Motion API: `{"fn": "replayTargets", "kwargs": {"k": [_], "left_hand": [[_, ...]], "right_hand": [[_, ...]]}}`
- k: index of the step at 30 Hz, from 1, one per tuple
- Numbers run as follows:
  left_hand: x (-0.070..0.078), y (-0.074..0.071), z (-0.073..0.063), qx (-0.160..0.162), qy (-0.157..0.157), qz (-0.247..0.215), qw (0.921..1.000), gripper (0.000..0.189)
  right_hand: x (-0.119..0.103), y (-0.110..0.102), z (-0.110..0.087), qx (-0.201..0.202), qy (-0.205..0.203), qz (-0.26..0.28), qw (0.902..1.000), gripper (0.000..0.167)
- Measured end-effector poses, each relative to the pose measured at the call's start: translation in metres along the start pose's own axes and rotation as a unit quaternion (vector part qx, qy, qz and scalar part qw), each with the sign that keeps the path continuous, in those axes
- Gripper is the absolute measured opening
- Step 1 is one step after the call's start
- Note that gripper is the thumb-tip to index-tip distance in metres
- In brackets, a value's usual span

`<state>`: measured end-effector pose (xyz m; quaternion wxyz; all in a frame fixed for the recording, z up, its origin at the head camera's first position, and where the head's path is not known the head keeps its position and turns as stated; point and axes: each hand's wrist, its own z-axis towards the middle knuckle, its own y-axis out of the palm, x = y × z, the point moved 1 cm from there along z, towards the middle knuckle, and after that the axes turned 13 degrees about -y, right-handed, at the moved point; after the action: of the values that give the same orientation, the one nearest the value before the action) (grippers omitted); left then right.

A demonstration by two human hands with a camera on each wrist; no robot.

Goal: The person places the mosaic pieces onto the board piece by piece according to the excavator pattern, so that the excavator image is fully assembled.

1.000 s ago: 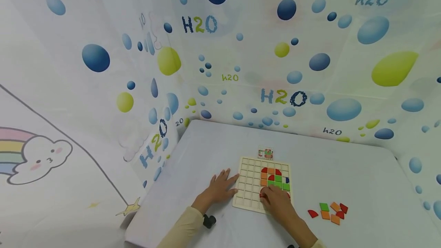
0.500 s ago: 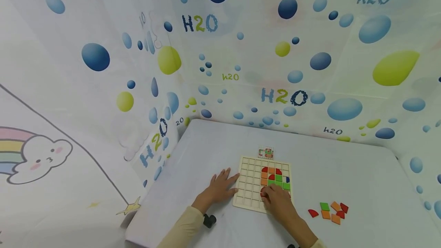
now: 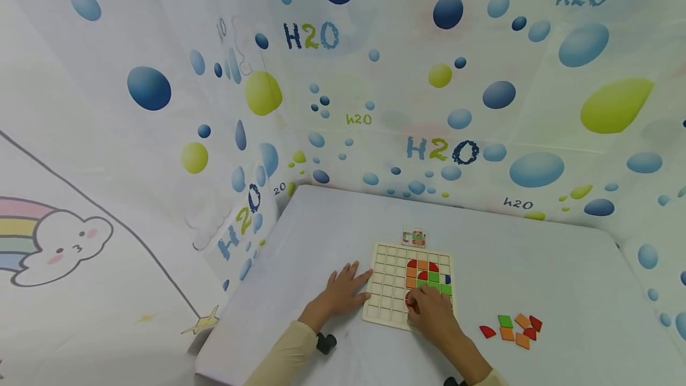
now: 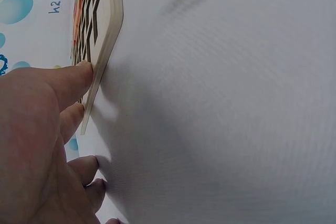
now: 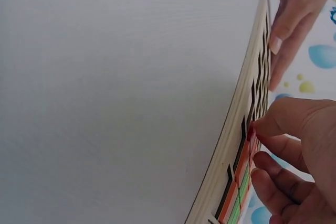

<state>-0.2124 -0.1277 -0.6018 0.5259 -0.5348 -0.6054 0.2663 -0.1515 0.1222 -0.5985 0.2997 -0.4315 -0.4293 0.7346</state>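
Note:
A pale wooden grid board (image 3: 387, 293) lies on the table with red, orange, green and blue-white tiles set in its right part. My left hand (image 3: 342, 292) rests at its left edge, fingers spread; in the left wrist view the thumb (image 4: 76, 80) touches the rim. Over the lower filled rows is my right hand (image 3: 434, 313), thumb and forefinger together at a red tile (image 5: 251, 131). They appear to pinch it in its grid cell, while the other fingers curl loosely. This hand hides several cells beneath it.
A small patterned card (image 3: 414, 237) lies just behind the board. To the right are loose tiles: a green square (image 3: 505, 321), a red quarter-round (image 3: 487, 332), an orange square (image 3: 507, 333) and others. A printed cloth wall (image 3: 375, 153) stands behind the table.
My right hand stays over the same part of the board, shifting only slightly toward me. The left hand and the loose tiles have not moved.

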Motion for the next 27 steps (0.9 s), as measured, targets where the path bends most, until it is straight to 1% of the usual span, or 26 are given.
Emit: {"fn": "replayTargets", "kwargs": {"k": [5, 10, 14, 17, 20, 22, 24, 27], "left_hand": [[0.001, -0.003, -0.001, -0.003, 0.002, -0.009, 1.0000, 0.061], [0.000, -0.003, -0.002, -0.001, 0.003, -0.009, 1.0000, 0.061], [0.000, -0.002, -0.002, 0.001, 0.003, -0.006, 1.0000, 0.061], [0.000, -0.002, -0.002, 0.002, 0.001, -0.007, 1.0000, 0.061], [0.000, -0.002, -0.002, 0.003, 0.000, -0.011, 0.9999, 0.062], [0.000, -0.002, -0.002, 0.001, -0.001, -0.016, 0.9999, 0.061], [-0.001, -0.001, -0.002, 0.001, 0.000, -0.017, 0.9999, 0.061], [0.000, -0.001, -0.001, -0.001, 0.001, -0.019, 0.9998, 0.062]], "right_hand": [[0.008, -0.010, -0.006, -0.011, 0.040, 0.006, 0.9991, 0.012], [0.031, -0.035, -0.023, -0.013, 0.093, 0.018, 0.9954, 0.011], [0.057, -0.058, -0.042, -0.021, 0.151, 0.020, 0.9881, 0.023], [0.081, -0.071, -0.059, -0.034, 0.205, 0.005, 0.9782, 0.035], [0.103, -0.079, -0.076, -0.056, 0.243, -0.008, 0.9685, 0.043], [0.113, -0.081, -0.085, -0.071, 0.256, -0.008, 0.9640, 0.044], [0.119, -0.081, -0.090, -0.083, 0.264, 0.000, 0.9608, 0.043], [0.122, -0.080, -0.089, -0.087, 0.258, 0.007, 0.9623, 0.038]]}}
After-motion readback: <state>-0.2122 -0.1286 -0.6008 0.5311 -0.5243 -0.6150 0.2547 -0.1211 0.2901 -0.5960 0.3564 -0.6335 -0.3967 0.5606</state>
